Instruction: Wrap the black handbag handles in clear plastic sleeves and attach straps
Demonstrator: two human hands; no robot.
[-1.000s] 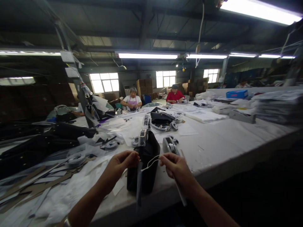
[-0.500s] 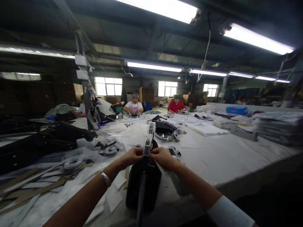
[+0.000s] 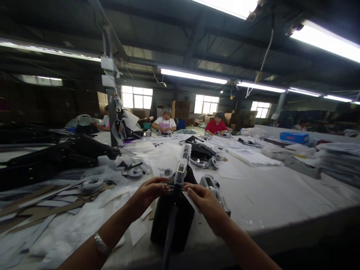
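Observation:
A black handbag (image 3: 172,221) stands upright near the front edge of the white worktable (image 3: 270,195). Its strap, wrapped in clear film with a metal buckle (image 3: 181,166), rises from the top. My left hand (image 3: 148,193) pinches the strap from the left, just under the buckle. From the right, my right hand (image 3: 206,202) pinches the same spot, with a white tag or paper strip under its fingers. Both hands are closed, fingertips nearly meeting at the strap.
A tape dispenser (image 3: 214,188) lies right of the bag. Rolls of tape (image 3: 134,173), cardboard strips and plastic film litter the left side, beside black bags (image 3: 56,157). More bags (image 3: 201,150) lie mid-table. Two people (image 3: 165,122) sit working at the far end. Paper stacks (image 3: 340,161) stand right.
A second ago my hands were apart, stretching a white cord in front of the bag. They have since come together at the strap below the buckle. The camera has tilted up slightly.

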